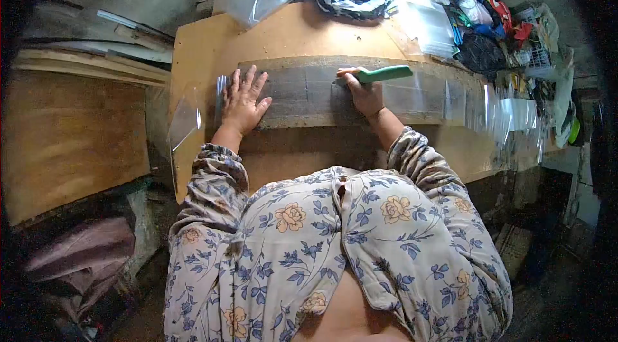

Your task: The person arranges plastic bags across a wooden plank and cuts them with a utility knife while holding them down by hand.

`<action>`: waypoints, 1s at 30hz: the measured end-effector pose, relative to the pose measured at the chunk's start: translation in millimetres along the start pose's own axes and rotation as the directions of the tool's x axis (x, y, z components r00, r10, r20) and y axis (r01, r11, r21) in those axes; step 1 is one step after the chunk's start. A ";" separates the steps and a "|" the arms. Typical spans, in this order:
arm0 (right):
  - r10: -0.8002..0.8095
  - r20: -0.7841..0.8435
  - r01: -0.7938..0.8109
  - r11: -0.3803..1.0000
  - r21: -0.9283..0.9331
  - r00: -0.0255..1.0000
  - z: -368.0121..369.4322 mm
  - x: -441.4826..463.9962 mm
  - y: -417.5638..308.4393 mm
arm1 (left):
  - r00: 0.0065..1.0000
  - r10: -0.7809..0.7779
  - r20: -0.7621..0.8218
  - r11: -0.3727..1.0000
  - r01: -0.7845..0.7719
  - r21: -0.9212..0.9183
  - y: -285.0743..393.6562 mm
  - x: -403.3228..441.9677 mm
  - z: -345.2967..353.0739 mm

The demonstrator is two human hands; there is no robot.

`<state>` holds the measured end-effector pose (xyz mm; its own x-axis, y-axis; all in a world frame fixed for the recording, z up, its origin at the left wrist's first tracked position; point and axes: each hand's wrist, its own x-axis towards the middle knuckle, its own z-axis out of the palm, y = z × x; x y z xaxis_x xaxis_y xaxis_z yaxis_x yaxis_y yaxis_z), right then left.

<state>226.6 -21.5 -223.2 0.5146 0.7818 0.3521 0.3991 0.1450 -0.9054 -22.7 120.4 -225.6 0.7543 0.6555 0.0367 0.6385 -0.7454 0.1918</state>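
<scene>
We see a wide fisheye view, curved at the edges with blackened corners. White glare floods the top centre, shiny highlights streak the right of the counter, and the lower sides sink into grainy shadow.

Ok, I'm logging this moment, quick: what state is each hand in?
Left hand: open, fingers spread, palm down on the grey strip.
Right hand: closed, holding the green-handled tool.

long-sleeved off-white fabric shirt printed with peach-yellow roses and slate-blue leaves; gathered cuffs at the wrists; front placket running down the middle, parted lower down.
</scene>
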 end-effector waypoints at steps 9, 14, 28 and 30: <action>0.009 0.006 -0.010 0.988 0.154 1.000 -6.6 -2.8 8.9 | 1.000 0.009 0.005 1.000 -0.009 -0.021 2.5 -1.6 -5.0; -0.014 0.075 0.011 0.999 0.040 0.997 -6.5 -3.0 6.9 | 1.000 0.000 -0.011 1.000 0.000 -0.019 1.4 -1.5 -2.2; -0.035 -0.012 0.035 0.999 -0.020 0.999 12.8 -4.9 15.6 | 0.995 -0.101 -0.015 0.995 0.102 0.021 -47.0 -20.0 19.2; -0.031 -0.005 0.031 0.999 -0.013 1.000 19.5 -6.6 17.3 | 0.992 -0.088 -0.094 0.996 0.086 -0.018 -56.8 -22.0 25.0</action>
<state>215.4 -12.3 -245.9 0.5058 0.7738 0.3814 0.4246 0.1615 -0.8909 -71.8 145.3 -261.8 0.6777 0.7268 0.1113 0.6984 -0.6837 0.2119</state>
